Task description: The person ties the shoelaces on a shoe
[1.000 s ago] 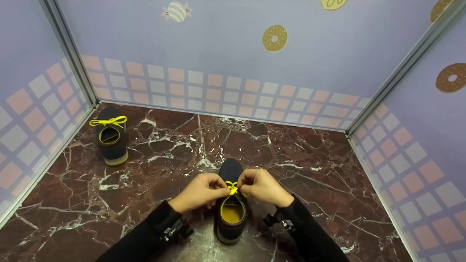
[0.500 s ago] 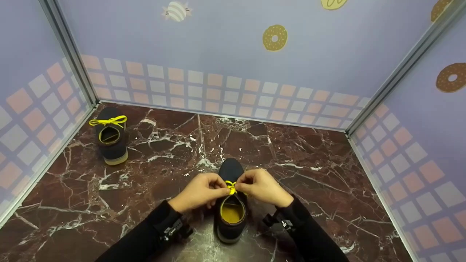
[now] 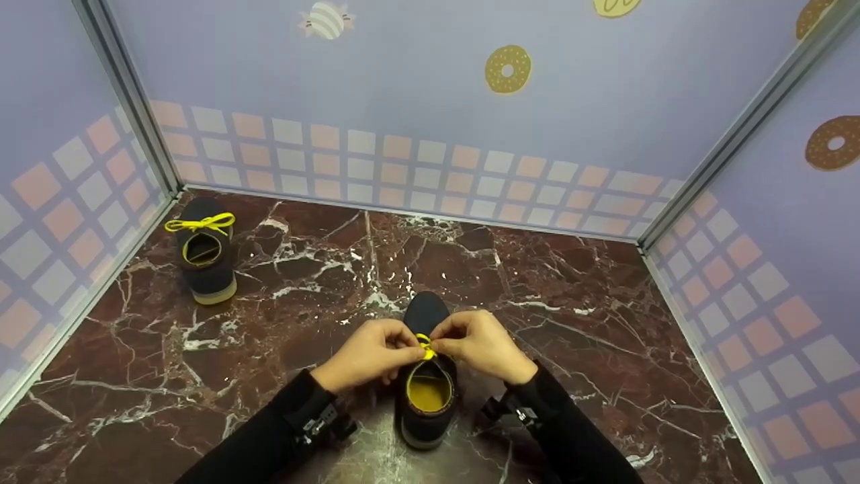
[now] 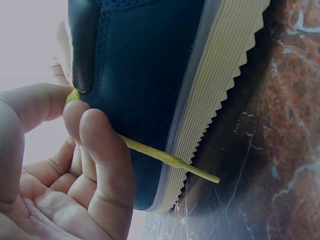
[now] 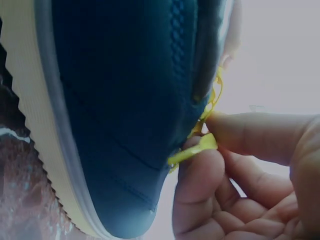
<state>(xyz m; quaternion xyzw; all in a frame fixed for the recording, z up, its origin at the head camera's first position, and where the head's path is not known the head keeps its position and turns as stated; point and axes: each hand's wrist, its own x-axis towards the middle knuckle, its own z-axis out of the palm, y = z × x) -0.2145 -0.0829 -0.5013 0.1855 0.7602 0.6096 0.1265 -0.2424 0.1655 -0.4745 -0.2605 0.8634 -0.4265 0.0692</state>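
Observation:
A dark shoe (image 3: 426,309) lies sole down in front of me, toe pointing away. Its yellow shoelace (image 3: 428,353) is gathered over the tongue. From the left side, my left hand (image 3: 371,355) pinches the lace between thumb and index finger. A loose lace end (image 4: 155,153) hangs past those fingers across the shoe's side in the left wrist view. On the other side my right hand (image 3: 485,346) pinches a part of the same shoelace (image 5: 197,149), close to the left fingertips. The fingers partly hide how the lace is looped.
Another dark shoe (image 3: 207,274) stands at the far left, its yellow lace (image 3: 200,223) tied in a bow. Both are on a dark red marbled surface (image 3: 302,323). Pale purple panels (image 3: 416,81) close in the back and both sides.
My right hand has shifted slightly left, bringing its fingertips nearer to the left ones over the lace. The left hand and both shoes keep their places.

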